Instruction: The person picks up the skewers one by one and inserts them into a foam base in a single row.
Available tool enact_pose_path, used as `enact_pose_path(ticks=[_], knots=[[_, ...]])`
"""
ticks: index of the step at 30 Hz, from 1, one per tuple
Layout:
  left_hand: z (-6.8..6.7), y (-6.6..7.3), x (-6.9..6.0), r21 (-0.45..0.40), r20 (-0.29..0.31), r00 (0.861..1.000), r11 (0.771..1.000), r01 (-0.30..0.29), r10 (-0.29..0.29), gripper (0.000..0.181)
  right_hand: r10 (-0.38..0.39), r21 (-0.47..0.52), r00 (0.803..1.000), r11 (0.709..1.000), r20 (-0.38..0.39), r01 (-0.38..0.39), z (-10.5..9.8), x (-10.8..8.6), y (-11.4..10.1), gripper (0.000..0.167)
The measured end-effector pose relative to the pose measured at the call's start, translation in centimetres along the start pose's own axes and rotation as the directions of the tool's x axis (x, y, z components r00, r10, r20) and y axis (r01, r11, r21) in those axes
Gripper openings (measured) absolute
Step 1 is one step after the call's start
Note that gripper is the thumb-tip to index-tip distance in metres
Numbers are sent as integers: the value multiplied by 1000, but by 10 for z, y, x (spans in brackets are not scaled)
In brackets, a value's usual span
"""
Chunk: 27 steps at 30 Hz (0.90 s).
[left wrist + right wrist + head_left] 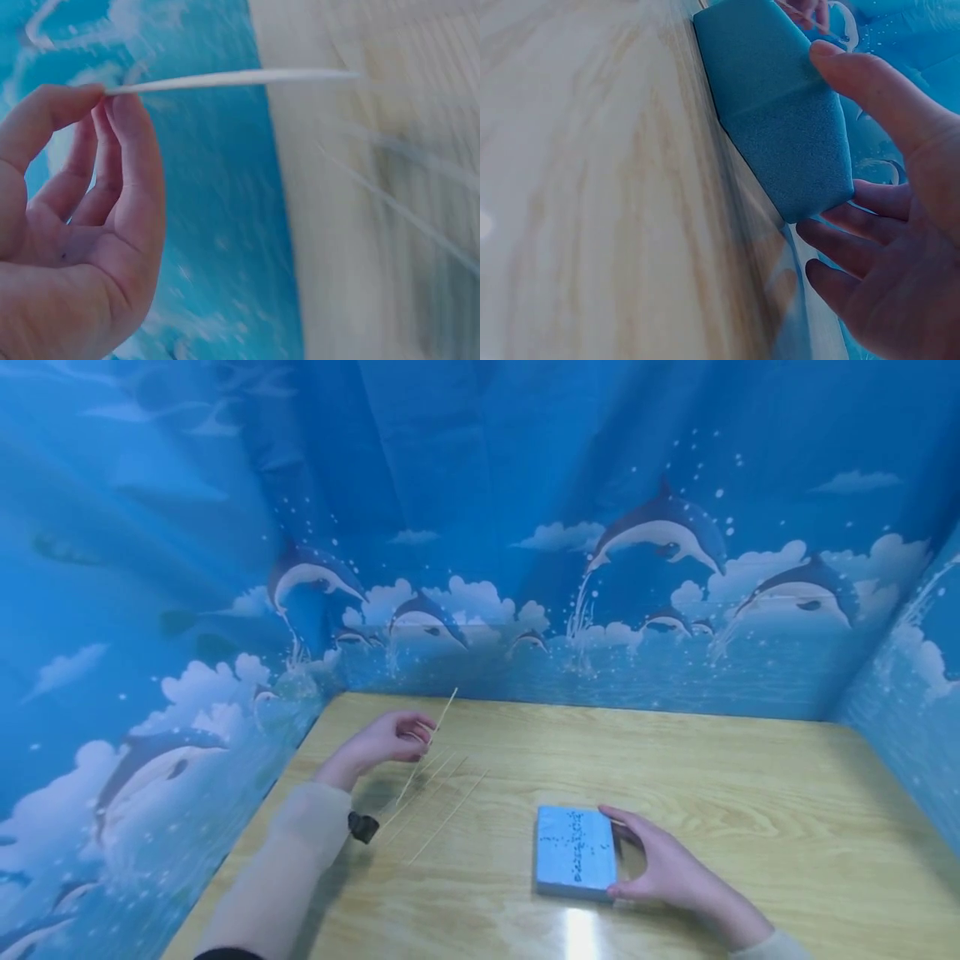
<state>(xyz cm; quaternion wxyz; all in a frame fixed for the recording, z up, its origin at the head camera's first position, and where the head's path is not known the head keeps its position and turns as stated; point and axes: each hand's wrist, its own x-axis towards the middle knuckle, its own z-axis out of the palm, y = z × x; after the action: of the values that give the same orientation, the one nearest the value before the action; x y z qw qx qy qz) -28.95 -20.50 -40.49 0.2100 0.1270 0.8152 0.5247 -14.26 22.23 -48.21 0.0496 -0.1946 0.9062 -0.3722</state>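
Note:
Between thumb and index finger, my left hand (pixel 384 740) pinches a thin pale bamboo stick (pixel 447 706) by one end part. In the left wrist view this stick (pixel 240 77) points sideways from the fingertips. Several more thin sticks (pixel 450 814) lie spread on the table beneath and beside that hand. To the right, a blue foam block (pixel 555 860) with many small dark holes in its top rests flat on the table. My right hand (pixel 663 864) holds it at its right side, thumb and fingers on opposite corners. In the right wrist view the block's plain sides (pixel 787 150) show.
The light wooden table (pixel 712 777) meets blue dolphin-printed curtains (pixel 495 668) at the back and both sides. A small black object (pixel 363 827) is at the left wrist.

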Motion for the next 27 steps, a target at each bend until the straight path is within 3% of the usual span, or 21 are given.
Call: enact_pose_path(ticks=[7, 15, 22, 27], knots=[[37, 38, 0, -69, 3, 989, 986, -149, 150, 39, 2, 6, 1000, 1000, 3, -2, -3, -1, 0, 113], [88, 75, 0, -81, 37, 947, 946, -315, 318, 33, 11, 34, 1000, 999, 6, -11, -4, 0, 0, 113], [130, 96, 1, -107, 57, 917, 916, -387, 394, 32, -13, 44, 1000, 999, 14, 13, 0, -1, 1, 112], [159, 100, 8, -130, 60, 903, 901, -415, 425, 31, -19, 46, 1000, 999, 4, 19, 1, -1, 3, 111]])
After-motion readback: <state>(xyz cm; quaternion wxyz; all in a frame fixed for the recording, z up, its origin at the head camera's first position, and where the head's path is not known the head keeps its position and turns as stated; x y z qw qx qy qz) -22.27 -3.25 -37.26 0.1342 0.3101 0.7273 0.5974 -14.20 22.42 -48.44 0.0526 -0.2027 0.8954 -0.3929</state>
